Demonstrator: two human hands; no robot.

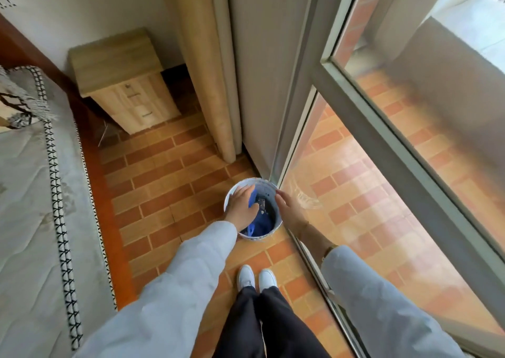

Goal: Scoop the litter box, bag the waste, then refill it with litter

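A small round white bin (263, 238) stands on the tiled floor in the corner by the glass door. A blue bag (261, 226) lines its inside, with some dark things (263, 203) lying in it. My left hand (241, 207) reaches over the bin's left rim, fingers curled on a fold of the blue bag. My right hand (290, 210) is at the right rim with its fingers apart and nothing in it. No litter box or scoop is in view.
A sliding glass door (363, 128) runs along the right, with a beige curtain (202, 70) beside it. A wooden nightstand (123, 84) stands at the back left and a bed (27, 193) fills the left side. My white shoes (257, 277) stand just behind the bin.
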